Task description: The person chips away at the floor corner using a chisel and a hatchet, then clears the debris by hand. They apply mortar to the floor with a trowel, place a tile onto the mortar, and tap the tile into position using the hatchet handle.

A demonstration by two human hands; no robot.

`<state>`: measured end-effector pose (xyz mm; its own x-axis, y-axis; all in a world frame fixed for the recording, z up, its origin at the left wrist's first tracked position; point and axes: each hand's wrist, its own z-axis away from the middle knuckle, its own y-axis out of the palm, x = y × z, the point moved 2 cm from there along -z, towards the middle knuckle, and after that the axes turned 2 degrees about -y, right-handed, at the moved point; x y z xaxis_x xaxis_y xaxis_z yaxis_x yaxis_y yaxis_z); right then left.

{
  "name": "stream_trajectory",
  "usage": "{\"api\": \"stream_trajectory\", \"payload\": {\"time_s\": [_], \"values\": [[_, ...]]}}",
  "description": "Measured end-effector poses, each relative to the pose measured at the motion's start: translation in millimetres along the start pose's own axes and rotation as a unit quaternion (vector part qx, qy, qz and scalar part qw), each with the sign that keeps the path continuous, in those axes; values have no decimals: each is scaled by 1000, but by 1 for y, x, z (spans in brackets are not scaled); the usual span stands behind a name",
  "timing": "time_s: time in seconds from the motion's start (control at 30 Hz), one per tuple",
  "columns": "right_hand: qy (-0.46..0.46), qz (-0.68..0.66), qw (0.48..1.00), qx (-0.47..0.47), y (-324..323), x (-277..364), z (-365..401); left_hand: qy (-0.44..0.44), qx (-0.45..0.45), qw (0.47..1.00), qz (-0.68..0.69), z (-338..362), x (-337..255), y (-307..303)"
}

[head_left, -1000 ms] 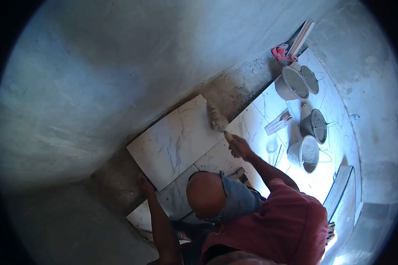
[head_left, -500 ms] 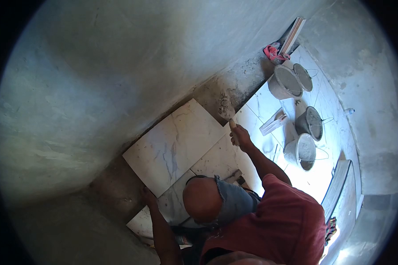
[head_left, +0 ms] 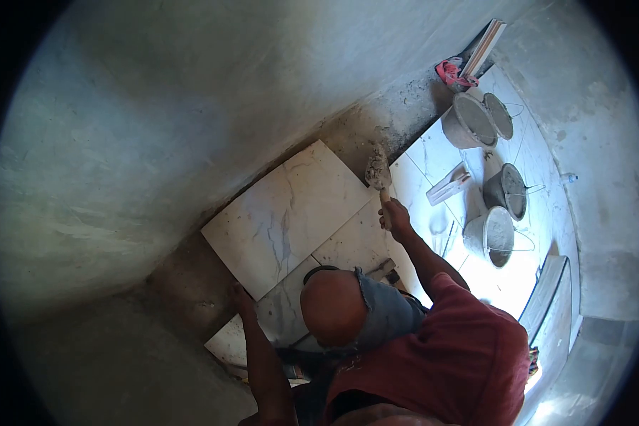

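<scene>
The right hand (head_left: pixel 396 213) grips a trowel (head_left: pixel 378 170), its mortar-coated blade at the far corner of the marble tile (head_left: pixel 284 216) (which lies beside the grey wall (head_left: pixel 156 142)), while the left hand (head_left: pixel 241 297) rests on the bare mortar bed (head_left: pixel 184 284) just beside the tile's near corner.

dim, bluish | glare lower right | fisheye, black corners | perhaps slightly blurred

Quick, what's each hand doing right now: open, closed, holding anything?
Left hand: down at the marble tile corner; open or closed cannot be told.
Right hand: closed on the trowel.
</scene>
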<state>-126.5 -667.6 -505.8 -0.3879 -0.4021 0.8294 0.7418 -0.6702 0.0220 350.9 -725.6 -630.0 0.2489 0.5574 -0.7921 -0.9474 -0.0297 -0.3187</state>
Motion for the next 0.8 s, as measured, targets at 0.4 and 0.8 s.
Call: {"api": "stream_trajectory", "payload": {"time_s": [0.4, 0.8], "values": [[-6, -17, 1000, -18, -1, 0, -1, -9, -8, 1000, 8, 2, -1, -1], [-10, -25, 998, -57, -28, -13, 18, -26, 28, 999, 5, -14, 26, -7]]}}
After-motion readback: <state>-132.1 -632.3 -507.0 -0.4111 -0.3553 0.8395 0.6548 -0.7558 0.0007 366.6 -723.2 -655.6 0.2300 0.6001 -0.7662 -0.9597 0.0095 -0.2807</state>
